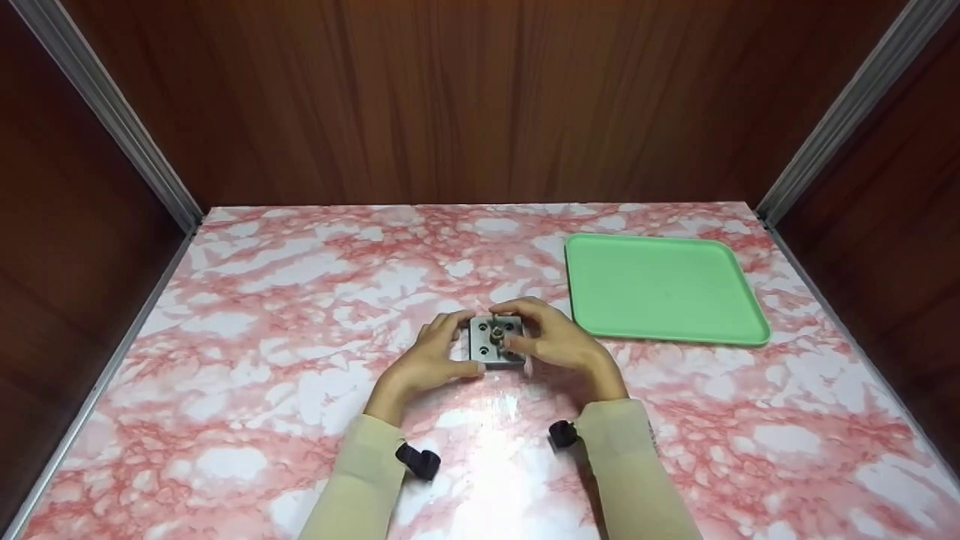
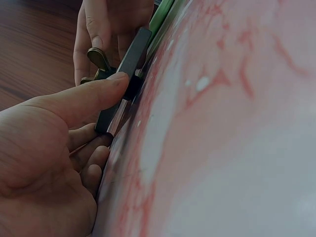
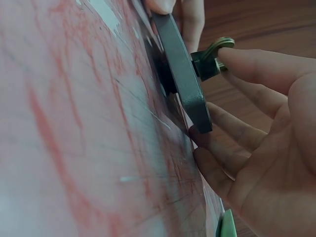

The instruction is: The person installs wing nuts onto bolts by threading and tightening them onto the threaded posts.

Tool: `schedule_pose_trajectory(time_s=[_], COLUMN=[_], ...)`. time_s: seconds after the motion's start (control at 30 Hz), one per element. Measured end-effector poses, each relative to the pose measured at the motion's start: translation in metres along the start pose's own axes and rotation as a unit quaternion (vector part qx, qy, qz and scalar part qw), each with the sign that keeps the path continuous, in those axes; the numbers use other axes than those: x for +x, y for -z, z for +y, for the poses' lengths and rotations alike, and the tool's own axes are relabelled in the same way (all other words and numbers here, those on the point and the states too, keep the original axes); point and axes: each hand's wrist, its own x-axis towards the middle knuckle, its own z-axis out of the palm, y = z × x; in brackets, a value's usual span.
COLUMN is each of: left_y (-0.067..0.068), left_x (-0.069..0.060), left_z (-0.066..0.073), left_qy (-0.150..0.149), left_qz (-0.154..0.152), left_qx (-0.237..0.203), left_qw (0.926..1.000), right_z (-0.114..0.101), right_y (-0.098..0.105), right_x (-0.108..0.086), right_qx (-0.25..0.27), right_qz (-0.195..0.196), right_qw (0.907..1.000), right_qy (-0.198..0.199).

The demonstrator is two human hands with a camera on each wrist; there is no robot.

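Note:
A small square metal plate [image 1: 486, 358] with several round holes lies in front of me, between both hands. From its middle rises a brass-coloured wing nut [image 2: 98, 59] on a dark square base. My left hand [image 1: 429, 361] grips the plate's left side, thumb on the near edge and fingers on the far one. In the left wrist view that thumb presses the plate's dark edge. With thumb and index finger, my right hand [image 1: 559, 337] holds the wing nut. Its other fingers [image 3: 232, 128] curl beside the plate's right end. The plate's underside is mostly hidden.
To the right, farther back, a light green tray [image 1: 667, 289] lies on the red-and-white marbled table [image 1: 262, 300]. Brown wood-grain panels [image 1: 465, 97] with metal corner strips enclose the back and sides. Black straps [image 1: 420, 461] sit at the cuffs of both sleeves.

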Motion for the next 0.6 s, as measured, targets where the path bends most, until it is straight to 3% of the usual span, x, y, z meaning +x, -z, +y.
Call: schedule_pose_trajectory(time_s=[0.23,0.6], left_y=[0.0002,0.0003], left_x=[0.0014,0.0011], left_z=[-0.0011,0.0002], left_qy=[-0.007,-0.007], left_qz=[0.0,0.002], left_qx=[-0.004,0.006], left_qw=[1.0,1.0], right_z=[0.0008,-0.0013], right_y=[-0.0005,-0.0028], right_x=[0.002,0.003], right_qx=[0.021,0.055], right_qz=[0.006,0.021], right_qw=[0.9997,0.9982], right_qy=[0.011,-0.011])
